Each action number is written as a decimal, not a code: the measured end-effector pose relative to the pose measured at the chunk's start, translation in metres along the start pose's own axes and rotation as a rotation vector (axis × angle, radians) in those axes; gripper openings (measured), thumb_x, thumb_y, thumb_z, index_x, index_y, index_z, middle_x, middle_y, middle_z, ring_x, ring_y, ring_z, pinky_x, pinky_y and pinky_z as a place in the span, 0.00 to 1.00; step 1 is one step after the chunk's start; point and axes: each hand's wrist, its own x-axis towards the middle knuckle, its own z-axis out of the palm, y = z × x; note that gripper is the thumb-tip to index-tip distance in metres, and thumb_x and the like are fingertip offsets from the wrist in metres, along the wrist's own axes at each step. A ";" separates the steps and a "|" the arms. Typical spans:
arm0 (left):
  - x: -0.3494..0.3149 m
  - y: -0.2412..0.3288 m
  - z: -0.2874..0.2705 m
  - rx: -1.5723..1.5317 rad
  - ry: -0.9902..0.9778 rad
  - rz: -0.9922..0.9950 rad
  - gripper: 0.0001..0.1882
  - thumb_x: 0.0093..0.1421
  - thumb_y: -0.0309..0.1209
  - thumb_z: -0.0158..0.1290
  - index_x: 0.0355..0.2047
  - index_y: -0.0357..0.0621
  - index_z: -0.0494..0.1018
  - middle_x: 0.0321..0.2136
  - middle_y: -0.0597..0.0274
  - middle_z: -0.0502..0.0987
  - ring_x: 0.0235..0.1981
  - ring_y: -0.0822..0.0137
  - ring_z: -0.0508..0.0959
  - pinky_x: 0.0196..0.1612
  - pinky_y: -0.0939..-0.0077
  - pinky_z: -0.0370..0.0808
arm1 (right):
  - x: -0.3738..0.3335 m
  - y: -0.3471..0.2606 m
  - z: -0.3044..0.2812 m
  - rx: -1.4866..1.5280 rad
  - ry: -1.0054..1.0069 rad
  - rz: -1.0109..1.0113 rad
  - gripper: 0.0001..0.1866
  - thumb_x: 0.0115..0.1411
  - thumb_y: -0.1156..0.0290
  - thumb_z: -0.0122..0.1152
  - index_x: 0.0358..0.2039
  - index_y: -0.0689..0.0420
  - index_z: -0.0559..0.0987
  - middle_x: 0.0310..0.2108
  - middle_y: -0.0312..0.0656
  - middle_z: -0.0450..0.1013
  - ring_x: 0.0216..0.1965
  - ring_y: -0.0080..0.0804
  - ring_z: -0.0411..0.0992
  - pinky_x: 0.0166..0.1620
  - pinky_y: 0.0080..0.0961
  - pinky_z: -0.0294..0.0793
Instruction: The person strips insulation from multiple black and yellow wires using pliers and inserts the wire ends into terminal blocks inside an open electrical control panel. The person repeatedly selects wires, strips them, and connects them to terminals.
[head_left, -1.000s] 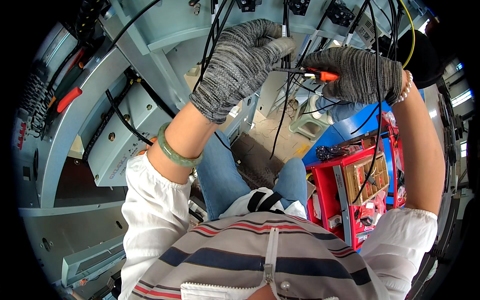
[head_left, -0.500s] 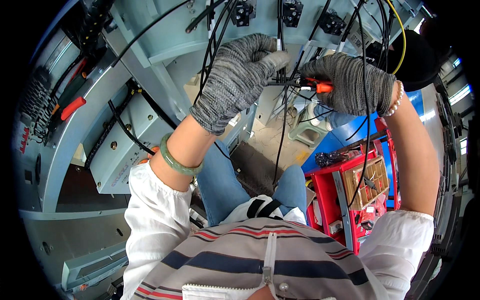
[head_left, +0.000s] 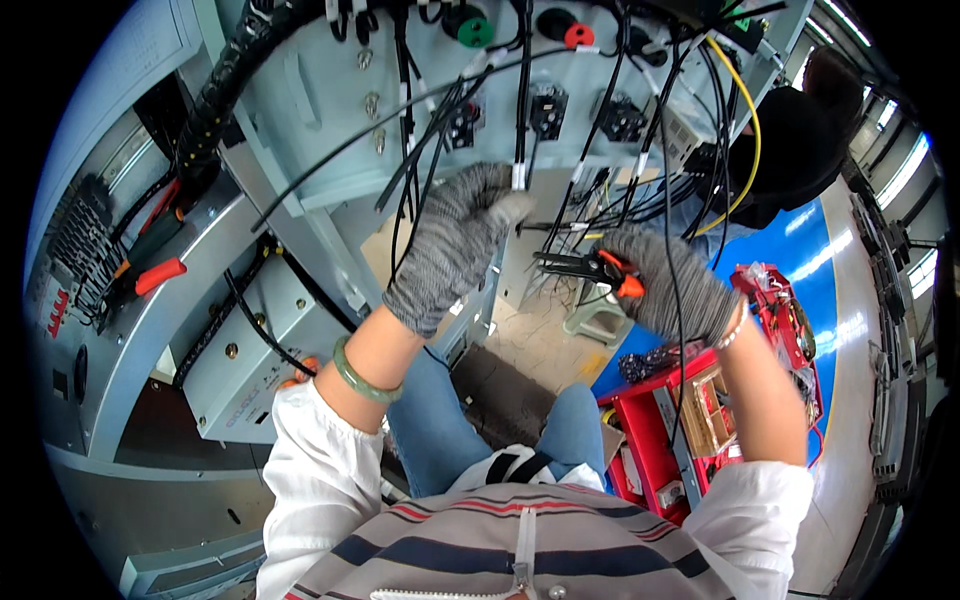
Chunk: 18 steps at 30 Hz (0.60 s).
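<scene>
Orange-handled pliers (head_left: 598, 268), clasped by the right hand (head_left: 668, 282), have shifted lower, below and right of the left hand (head_left: 455, 245), whose grip pinches a black cable (head_left: 523, 110) at its white sleeve (head_left: 518, 177).

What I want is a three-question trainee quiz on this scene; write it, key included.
1. Multiple choice: What does the right hand hold?
a) a screwdriver
b) orange-handled pliers
c) a roll of tape

2. True or false: The left hand is bare.

3. Fill in: The bright-coloured cable arching among black ones at the upper right is ____.

Key:
1. b
2. False: it wears a grey knit glove.
3. yellow
</scene>
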 end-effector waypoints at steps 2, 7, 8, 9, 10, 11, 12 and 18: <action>-0.005 0.001 0.001 0.084 -0.016 -0.062 0.15 0.55 0.37 0.55 0.37 0.39 0.74 0.26 0.66 0.76 0.24 0.77 0.69 0.29 0.83 0.67 | -0.008 0.010 0.022 0.187 0.149 0.077 0.26 0.42 0.70 0.61 0.45 0.60 0.70 0.33 0.51 0.70 0.37 0.50 0.70 0.43 0.36 0.69; -0.026 -0.027 0.003 0.140 -0.044 -0.154 0.15 0.55 0.37 0.53 0.37 0.38 0.74 0.28 0.65 0.76 0.25 0.76 0.71 0.30 0.82 0.69 | 0.002 0.020 0.082 0.884 0.480 0.093 0.27 0.49 0.68 0.62 0.49 0.60 0.67 0.44 0.45 0.69 0.42 0.34 0.69 0.43 0.29 0.71; -0.034 -0.033 0.006 0.162 -0.083 -0.171 0.15 0.55 0.36 0.53 0.37 0.38 0.73 0.28 0.64 0.76 0.26 0.75 0.72 0.31 0.81 0.70 | 0.004 0.020 0.086 0.962 0.471 0.124 0.29 0.50 0.68 0.63 0.52 0.58 0.65 0.48 0.41 0.68 0.45 0.27 0.68 0.43 0.24 0.71; -0.042 -0.039 0.008 0.187 -0.124 -0.189 0.14 0.55 0.35 0.53 0.38 0.37 0.73 0.28 0.63 0.76 0.27 0.75 0.73 0.33 0.80 0.71 | 0.008 0.017 0.086 1.023 0.510 0.094 0.30 0.50 0.69 0.62 0.54 0.58 0.65 0.48 0.40 0.68 0.44 0.26 0.68 0.43 0.23 0.71; -0.055 -0.051 0.010 0.263 -0.110 -0.144 0.13 0.55 0.34 0.53 0.37 0.38 0.73 0.28 0.62 0.76 0.27 0.73 0.73 0.32 0.79 0.71 | 0.016 0.011 0.089 1.091 0.544 0.059 0.31 0.49 0.70 0.62 0.55 0.57 0.64 0.48 0.39 0.68 0.44 0.26 0.69 0.43 0.23 0.71; -0.068 -0.068 0.014 0.329 -0.103 -0.102 0.13 0.55 0.34 0.54 0.37 0.38 0.73 0.27 0.60 0.76 0.26 0.71 0.74 0.32 0.77 0.72 | 0.020 0.007 0.092 1.154 0.576 0.033 0.32 0.49 0.71 0.61 0.56 0.57 0.63 0.48 0.39 0.68 0.43 0.25 0.69 0.43 0.22 0.71; -0.071 -0.074 0.019 0.391 -0.107 -0.051 0.12 0.55 0.34 0.54 0.36 0.39 0.73 0.27 0.58 0.76 0.26 0.69 0.74 0.32 0.76 0.72 | 0.024 0.010 0.097 1.089 0.601 0.042 0.33 0.49 0.72 0.61 0.57 0.55 0.62 0.49 0.38 0.67 0.39 0.24 0.69 0.43 0.23 0.71; -0.048 0.003 0.033 0.187 0.002 0.076 0.12 0.55 0.30 0.54 0.38 0.38 0.73 0.27 0.62 0.76 0.28 0.75 0.75 0.33 0.81 0.73 | 0.030 -0.003 0.091 1.207 0.497 -0.030 0.31 0.48 0.72 0.63 0.54 0.55 0.65 0.46 0.38 0.68 0.37 0.23 0.68 0.41 0.21 0.71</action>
